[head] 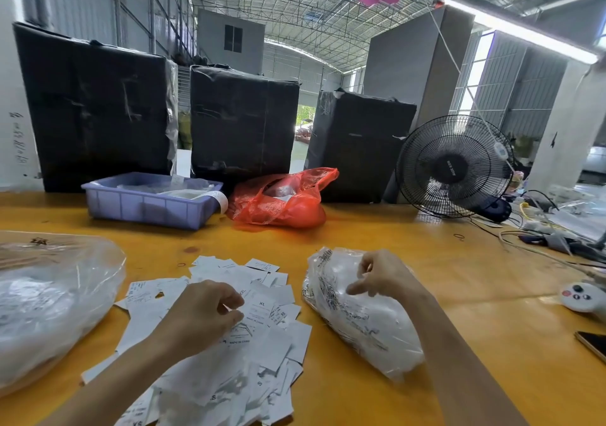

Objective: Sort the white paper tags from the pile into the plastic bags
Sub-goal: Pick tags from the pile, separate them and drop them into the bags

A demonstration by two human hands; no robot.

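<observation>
A loose pile of white paper tags [229, 343] with size letters lies on the yellow table [459, 310] in front of me. My left hand [200, 314] rests on the pile, its fingers curled and pinching a tag marked XL [262, 307]. To the right lies a clear plastic bag [357, 320] holding tags. My right hand [380, 274] hovers over its upper part, fingers bent and touching the plastic. A larger clear plastic bag [49, 304] full of tags sits at the left edge.
A purple plastic tray [147, 205] and a red plastic bag [282, 199] stand behind the pile, before three black wrapped boxes [242, 123]. A black fan [454, 166], cables [541, 235], a white remote [580, 296] and a phone [593, 343] occupy the right side.
</observation>
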